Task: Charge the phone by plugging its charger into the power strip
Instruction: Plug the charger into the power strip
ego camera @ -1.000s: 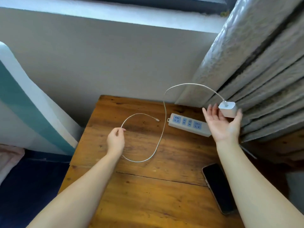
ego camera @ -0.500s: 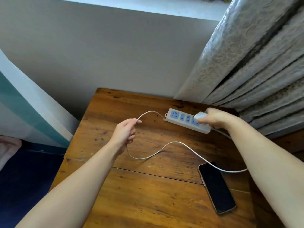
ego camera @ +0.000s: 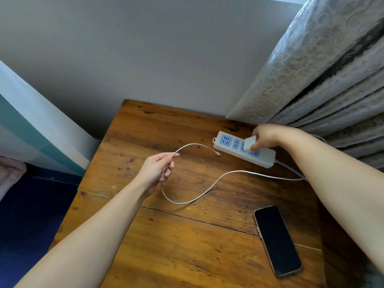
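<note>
The right hand [ego camera: 268, 138] is clamped on the small, rigid charger [ego camera: 250, 143], pressing it onto the power strip [ego camera: 265, 157] at the back of the worktop [ego camera: 187, 235]. The left hand [ego camera: 154, 171] pinches the limp, light cable [ego camera: 207, 192] near its free connector. The phone [ego camera: 277, 240] lies close to the right edge; mid-worktop offers room.

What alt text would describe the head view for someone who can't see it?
A right hand presses a white charger block onto a white power strip on a wooden table. The left hand pinches its white cable; a dark-screened phone lies nearby, unconnected.
</note>
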A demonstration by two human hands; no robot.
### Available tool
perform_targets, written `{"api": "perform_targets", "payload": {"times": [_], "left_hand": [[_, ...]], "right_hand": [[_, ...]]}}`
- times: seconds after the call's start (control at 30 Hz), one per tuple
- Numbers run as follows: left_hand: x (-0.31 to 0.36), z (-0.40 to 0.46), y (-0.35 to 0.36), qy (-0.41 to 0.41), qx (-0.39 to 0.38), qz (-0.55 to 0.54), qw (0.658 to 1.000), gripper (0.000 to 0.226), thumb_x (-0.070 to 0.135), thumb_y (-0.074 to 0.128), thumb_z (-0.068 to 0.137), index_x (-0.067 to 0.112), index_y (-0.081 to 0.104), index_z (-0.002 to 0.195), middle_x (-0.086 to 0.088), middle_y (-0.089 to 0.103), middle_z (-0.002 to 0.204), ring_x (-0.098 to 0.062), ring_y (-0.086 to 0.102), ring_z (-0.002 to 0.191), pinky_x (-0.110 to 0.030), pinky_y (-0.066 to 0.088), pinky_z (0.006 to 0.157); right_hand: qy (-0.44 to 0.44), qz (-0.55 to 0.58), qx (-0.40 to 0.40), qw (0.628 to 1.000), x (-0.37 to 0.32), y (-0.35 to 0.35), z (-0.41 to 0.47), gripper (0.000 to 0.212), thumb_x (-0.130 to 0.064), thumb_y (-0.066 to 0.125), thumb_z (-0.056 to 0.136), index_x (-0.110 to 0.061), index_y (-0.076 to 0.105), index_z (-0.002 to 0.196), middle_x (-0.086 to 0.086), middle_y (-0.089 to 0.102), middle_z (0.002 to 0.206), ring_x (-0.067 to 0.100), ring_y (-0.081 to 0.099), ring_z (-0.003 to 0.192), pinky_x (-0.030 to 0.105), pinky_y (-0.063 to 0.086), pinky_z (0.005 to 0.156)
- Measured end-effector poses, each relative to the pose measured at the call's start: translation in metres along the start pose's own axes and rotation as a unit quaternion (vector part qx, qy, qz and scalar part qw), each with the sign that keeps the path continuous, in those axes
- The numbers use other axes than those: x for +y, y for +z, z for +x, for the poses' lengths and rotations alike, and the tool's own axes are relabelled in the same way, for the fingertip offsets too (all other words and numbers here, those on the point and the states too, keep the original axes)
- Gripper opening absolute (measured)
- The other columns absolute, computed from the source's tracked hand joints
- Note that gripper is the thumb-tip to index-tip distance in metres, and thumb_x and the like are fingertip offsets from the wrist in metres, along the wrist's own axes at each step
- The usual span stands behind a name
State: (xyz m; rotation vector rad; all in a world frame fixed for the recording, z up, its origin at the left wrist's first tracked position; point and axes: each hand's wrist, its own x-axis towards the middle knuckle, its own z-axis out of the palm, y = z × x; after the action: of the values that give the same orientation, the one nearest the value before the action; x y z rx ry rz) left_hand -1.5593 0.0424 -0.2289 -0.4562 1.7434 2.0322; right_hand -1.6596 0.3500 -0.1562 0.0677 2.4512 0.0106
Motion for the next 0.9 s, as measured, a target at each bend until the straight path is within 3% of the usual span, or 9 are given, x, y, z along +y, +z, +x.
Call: {"api": "perform_targets", "payload": {"times": [0.2, 0.37, 0.5, 0.6, 0.7, 0.8, 0.9], "left_hand": [[0.001, 0.001, 0.004, -0.015, -0.015, -0.065, 0.998, 0.020, 0.013, 0.050, 0.094, 0.010, 0.067, 0.104, 0.006, 0.058, 0.060, -0.006, 0.045, 0.045, -0.014, 0.027, 0.033], [0.000, -0.002, 0.007, -0.022, -0.043, -0.102, 0.994, 0.020, 0.012, 0.050, 0.093, 0.012, 0.068, 0.102, 0.005, 0.060, 0.063, -0.005, 0.048, 0.049, -0.014, 0.031, 0.035], [0.005, -0.008, 0.002, -0.028, -0.044, -0.129, 0.990, 0.021, 0.011, 0.050, 0.093, 0.011, 0.069, 0.102, 0.003, 0.060, 0.064, -0.007, 0.049, 0.053, -0.015, 0.032, 0.039], [0.009, -0.015, -0.004, -0.025, -0.045, -0.143, 0.988, 0.021, 0.011, 0.050, 0.092, 0.011, 0.069, 0.101, 0.003, 0.060, 0.066, -0.009, 0.050, 0.057, -0.017, 0.038, 0.045], [0.011, -0.023, -0.009, -0.022, -0.054, -0.137, 0.989, 0.020, 0.014, 0.053, 0.090, 0.014, 0.070, 0.100, 0.003, 0.061, 0.069, -0.010, 0.055, 0.065, -0.024, 0.047, 0.063], [0.014, -0.032, -0.012, -0.028, -0.074, -0.127, 0.989, 0.020, 0.015, 0.056, 0.088, 0.016, 0.073, 0.098, 0.002, 0.062, 0.072, -0.012, 0.057, 0.070, -0.028, 0.048, 0.073], [0.014, -0.043, -0.009, -0.036, -0.107, -0.129, 0.985, 0.019, 0.016, 0.059, 0.084, 0.016, 0.073, 0.096, 0.001, 0.062, 0.073, -0.012, 0.058, 0.071, -0.029, 0.048, 0.076]], "right_hand": [[0.003, -0.063, -0.005, 0.998, -0.019, -0.002, 0.002, 0.050, -0.044, 0.071, 0.075, -0.007, 0.059, 0.107, 0.003, 0.056, 0.082, 0.018, 0.055, 0.071, 0.029, 0.041, 0.055], [-0.007, -0.092, -0.015, 0.996, -0.037, -0.003, 0.005, 0.052, -0.036, 0.070, 0.080, -0.004, 0.055, 0.117, 0.007, 0.056, 0.093, 0.022, 0.055, 0.082, 0.032, 0.047, 0.069], [-0.004, -0.113, -0.039, 0.993, -0.044, -0.002, 0.007, 0.052, -0.032, 0.069, 0.082, -0.003, 0.052, 0.121, 0.011, 0.061, 0.109, 0.023, 0.055, 0.085, 0.033, 0.048, 0.073], [-0.001, -0.088, -0.062, 0.994, -0.044, -0.005, 0.010, 0.052, -0.030, 0.069, 0.082, -0.002, 0.050, 0.123, 0.010, 0.060, 0.100, 0.020, 0.057, 0.080, 0.032, 0.049, 0.071], [0.012, -0.078, -0.074, 0.994, -0.041, -0.006, 0.008, 0.052, -0.033, 0.067, 0.083, -0.003, 0.050, 0.123, 0.008, 0.058, 0.098, 0.021, 0.058, 0.083, 0.032, 0.048, 0.071], [-0.054, -0.093, 0.031, 0.994, -0.034, 0.003, -0.005, 0.048, -0.035, 0.060, 0.088, -0.006, 0.052, 0.126, 0.011, 0.060, 0.118, 0.027, 0.058, 0.102, 0.035, 0.049, 0.084], [-0.177, 0.130, 0.226, 0.949, -0.028, 0.013, -0.034, 0.027, -0.019, 0.051, 0.094, -0.006, 0.065, 0.113, 0.012, 0.063, 0.119, 0.026, 0.059, 0.109, 0.034, 0.046, 0.095]]}}
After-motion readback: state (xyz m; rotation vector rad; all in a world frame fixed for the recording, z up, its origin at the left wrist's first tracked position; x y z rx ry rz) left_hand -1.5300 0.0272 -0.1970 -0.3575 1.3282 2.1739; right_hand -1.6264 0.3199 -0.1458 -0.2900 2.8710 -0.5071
